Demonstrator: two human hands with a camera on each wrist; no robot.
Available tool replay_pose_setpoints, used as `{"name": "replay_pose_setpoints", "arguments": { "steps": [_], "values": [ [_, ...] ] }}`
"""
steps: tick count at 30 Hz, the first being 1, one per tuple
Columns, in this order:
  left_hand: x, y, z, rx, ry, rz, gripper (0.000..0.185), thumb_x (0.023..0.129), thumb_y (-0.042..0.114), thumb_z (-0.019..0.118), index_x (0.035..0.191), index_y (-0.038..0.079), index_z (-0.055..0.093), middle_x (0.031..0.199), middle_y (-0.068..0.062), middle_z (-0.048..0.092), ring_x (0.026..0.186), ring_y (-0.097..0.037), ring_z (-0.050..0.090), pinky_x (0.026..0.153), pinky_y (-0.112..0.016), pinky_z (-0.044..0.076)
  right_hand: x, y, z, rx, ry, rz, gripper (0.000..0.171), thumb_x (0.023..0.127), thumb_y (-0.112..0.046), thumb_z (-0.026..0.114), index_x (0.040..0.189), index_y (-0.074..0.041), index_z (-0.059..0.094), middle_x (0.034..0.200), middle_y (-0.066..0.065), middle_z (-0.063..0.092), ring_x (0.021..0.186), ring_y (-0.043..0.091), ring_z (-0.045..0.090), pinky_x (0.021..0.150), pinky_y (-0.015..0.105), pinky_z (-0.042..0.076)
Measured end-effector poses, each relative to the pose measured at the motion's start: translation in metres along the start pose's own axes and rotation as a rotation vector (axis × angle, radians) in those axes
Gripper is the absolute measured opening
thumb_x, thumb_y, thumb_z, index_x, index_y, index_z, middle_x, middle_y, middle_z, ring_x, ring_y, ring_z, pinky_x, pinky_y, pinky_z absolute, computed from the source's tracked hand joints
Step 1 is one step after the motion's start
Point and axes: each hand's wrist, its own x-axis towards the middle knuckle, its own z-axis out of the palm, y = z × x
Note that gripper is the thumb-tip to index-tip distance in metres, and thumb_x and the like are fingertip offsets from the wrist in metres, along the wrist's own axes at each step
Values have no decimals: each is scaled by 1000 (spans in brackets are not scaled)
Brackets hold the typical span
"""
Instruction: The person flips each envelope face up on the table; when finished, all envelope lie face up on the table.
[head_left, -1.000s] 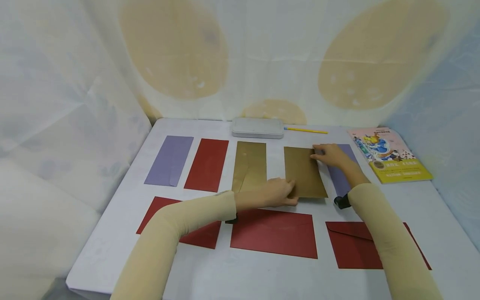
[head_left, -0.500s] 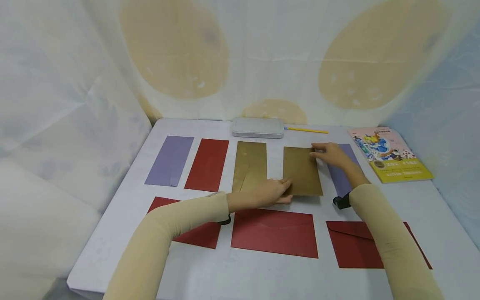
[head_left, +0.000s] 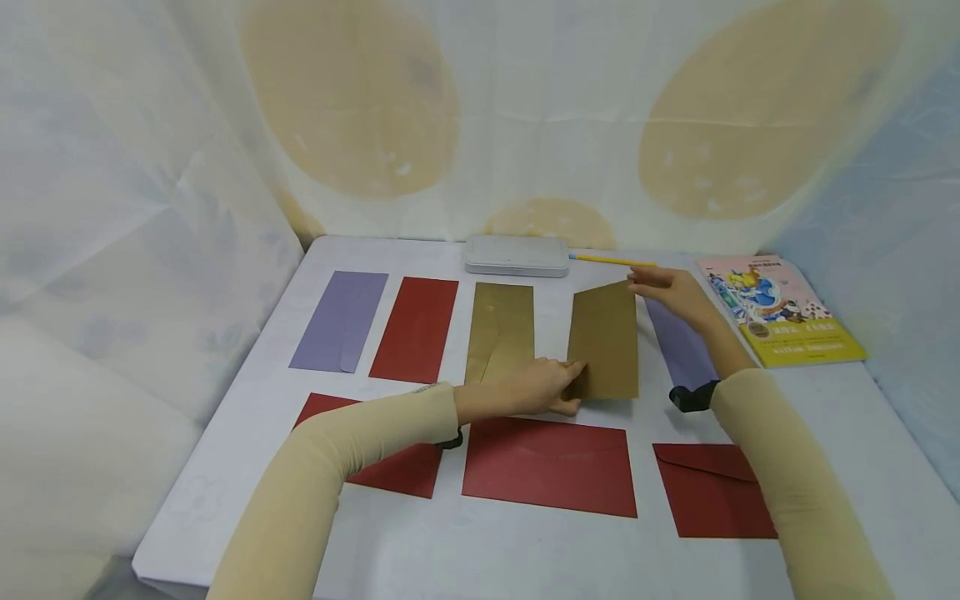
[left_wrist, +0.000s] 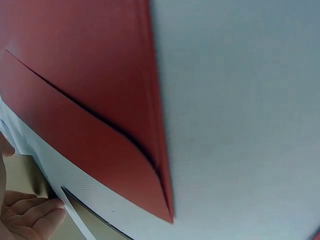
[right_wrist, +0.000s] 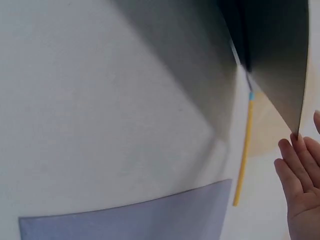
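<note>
Both hands are at a gold envelope (head_left: 606, 342) whose right side is raised off the table. My left hand (head_left: 536, 385) pinches its lower left corner, thumb on top and fingers below. In the left wrist view, my left hand (left_wrist: 30, 215) shows at the lower left edge beside gold paper (left_wrist: 20, 175). My right hand (head_left: 678, 296) is at the upper right corner. In the right wrist view the fingers of my right hand (right_wrist: 302, 185) are nearly straight, with fingertips touching the corner of the raised envelope (right_wrist: 285, 65); the thumb stands apart.
Left of it lie another gold envelope (head_left: 504, 325), a red one (head_left: 412, 329) and a purple one (head_left: 337, 321). A purple envelope (head_left: 678, 342) lies under the right arm. Red envelopes (head_left: 551, 467) form the front row. Behind are a grey case (head_left: 516, 256), a pencil (head_left: 611, 260) and a book (head_left: 776, 304).
My right hand has moved up and slightly right, and the gold envelope's right side has risen with it. My left hand shifted slightly left, still pinching the lower corner.
</note>
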Motion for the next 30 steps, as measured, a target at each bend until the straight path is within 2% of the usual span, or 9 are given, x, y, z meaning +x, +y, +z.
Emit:
{"name": "replay_pose_setpoints", "arguments": {
  "steps": [4,6,8,11,14,17,19,27,30],
  "values": [
    [2,0,1,-72,4,-12,65,87,33,64,137,-5,48,127,-16,60,77,-9,64,69,-19,50,-1,-2,-4,21,8,7,61,94,-37,63,146,-11,44,141,13,50,130,30,45,106,47,33],
    [2,0,2,-122,2,-18,65,87,31,64,139,-4,47,110,-12,69,63,-4,55,59,-16,45,-3,-5,-6,5,20,13,63,93,-40,64,147,-14,43,142,10,50,131,28,44,106,47,33],
    [3,1,1,-172,8,-19,65,86,28,65,140,-4,46,84,-4,70,53,-3,43,51,-15,38,-5,-9,-7,-3,30,9,65,92,-42,64,147,-14,43,143,9,49,132,28,44,106,48,33],
    [3,3,1,-239,23,-13,65,85,23,64,140,-4,45,57,7,49,48,-1,31,45,-15,29,-8,-15,-8,-2,44,-7,65,92,-42,63,147,-16,42,143,8,50,131,26,45,105,45,36],
    [3,5,1,-296,46,-16,64,84,18,64,141,-4,44,55,10,37,48,-1,27,45,-15,25,-10,-19,-8,30,50,-39,61,93,-39,64,147,-17,44,142,8,51,128,25,48,101,33,41],
    [2,6,3,-334,68,-29,64,82,15,64,141,-3,45,56,10,36,49,-1,28,46,-15,24,-10,-23,-7,34,65,-49,60,92,-37,65,146,-19,45,141,7,51,127,24,49,93,19,43],
    [2,6,3,-350,77,-38,64,82,14,64,141,-2,45,56,10,36,50,-1,28,46,-15,24,-9,-24,-5,18,84,-46,61,91,-39,66,145,-20,46,140,7,52,128,23,49,89,16,44],
    [-4,2,-1,-386,79,-70,68,86,19,67,145,-1,39,58,9,35,52,-3,27,47,-17,25,-2,-24,6,39,122,-63,64,89,-38,69,145,-16,46,140,11,51,130,27,46,101,39,41],
    [-7,-1,-6,-394,132,-54,73,87,24,71,146,-3,36,62,7,46,55,-4,31,52,-15,32,-1,-26,8,23,133,-76,65,89,-39,69,145,-14,46,140,12,51,130,28,46,101,43,40]
  ]
}}
